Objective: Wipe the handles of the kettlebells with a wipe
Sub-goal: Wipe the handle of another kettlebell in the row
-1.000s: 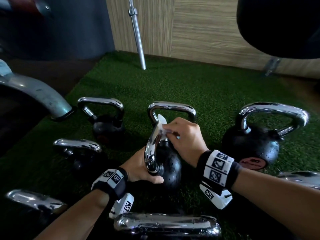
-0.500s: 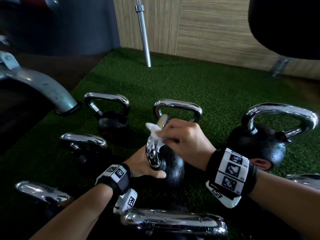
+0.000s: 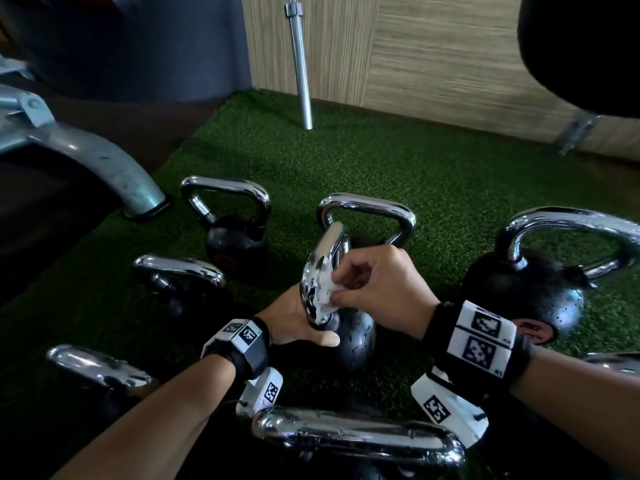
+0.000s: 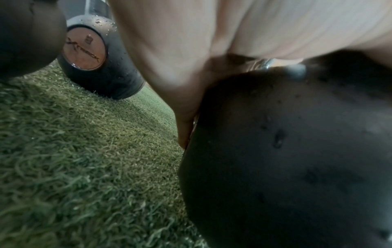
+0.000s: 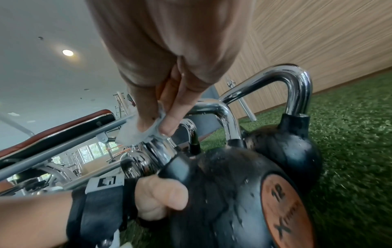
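Here the right hand point(image 3: 377, 285) pinches a crumpled white wipe point(image 3: 323, 294) against the chrome handle point(image 3: 323, 271) of a black kettlebell point(image 3: 349, 337) that stands tilted on the green turf point(image 3: 381, 168), among other kettlebells. The left hand point(image 3: 294, 320) grasps this kettlebell where the handle meets the wet body, thumb laid across the front. A larger kettlebell point(image 3: 526, 292) stands upright just to the right, and a steel bar point(image 3: 299, 60) leans on the wood wall behind.

I see right hand point(image 3: 375, 284) moves wipe point(image 3: 325, 294) down chrome handle point(image 3: 323, 268), from upper part to lower bend near ball.
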Action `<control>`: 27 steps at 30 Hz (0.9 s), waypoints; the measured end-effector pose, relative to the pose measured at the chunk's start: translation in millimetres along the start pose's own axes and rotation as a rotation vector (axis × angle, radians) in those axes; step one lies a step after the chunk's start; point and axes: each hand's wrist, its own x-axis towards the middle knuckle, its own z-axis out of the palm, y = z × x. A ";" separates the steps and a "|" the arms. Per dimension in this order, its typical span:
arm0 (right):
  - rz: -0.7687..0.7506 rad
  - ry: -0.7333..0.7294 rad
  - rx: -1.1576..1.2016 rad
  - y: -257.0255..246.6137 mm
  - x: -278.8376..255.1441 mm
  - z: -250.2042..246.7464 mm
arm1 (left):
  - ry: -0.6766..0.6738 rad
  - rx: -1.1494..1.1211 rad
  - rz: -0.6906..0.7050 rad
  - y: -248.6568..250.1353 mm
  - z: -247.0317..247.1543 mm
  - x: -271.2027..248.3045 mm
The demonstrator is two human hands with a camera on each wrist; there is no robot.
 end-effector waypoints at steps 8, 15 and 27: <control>0.036 -0.187 -0.131 16.9 0.7 4.3 | 0.084 -0.031 -0.072 -10.0 2.5 -4.6; 0.030 -0.525 -0.202 23.2 29.0 -9.2 | 0.095 0.042 -0.068 -10.9 5.1 -3.8; 0.159 -0.479 0.164 32.0 18.1 -3.4 | 0.047 0.103 -0.130 -17.1 5.4 -2.9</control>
